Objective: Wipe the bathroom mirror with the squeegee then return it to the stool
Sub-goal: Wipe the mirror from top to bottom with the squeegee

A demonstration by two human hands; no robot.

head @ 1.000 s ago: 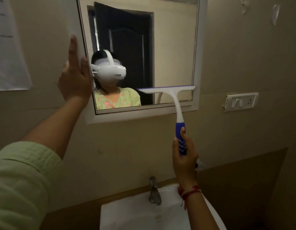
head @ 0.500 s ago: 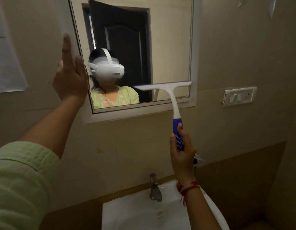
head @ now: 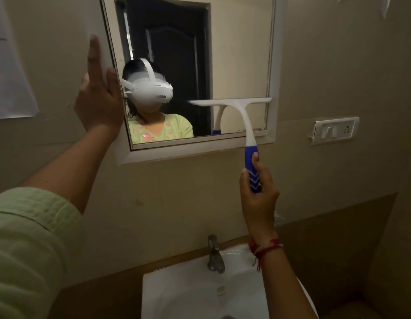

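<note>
A white-framed mirror (head: 274, 65) hangs on the beige wall above a sink. My right hand (head: 257, 199) grips the blue handle of a white squeegee (head: 242, 111). Its blade lies level against the glass in the mirror's lower right part, reaching the right frame. My left hand (head: 98, 97) rests on the mirror's left frame edge, fingers pointing up and held around the edge. The stool is not in view.
A white sink (head: 181, 293) with a metal tap (head: 215, 256) sits below the mirror. A white switch plate (head: 335, 130) is on the wall to the right. A paper sheet (head: 9, 72) hangs at the left. The mirror reflects a person and a dark door.
The squeegee blade has risen a little on the glass in the mirror's lower right part. My left hand keeps its hold on the left frame.
</note>
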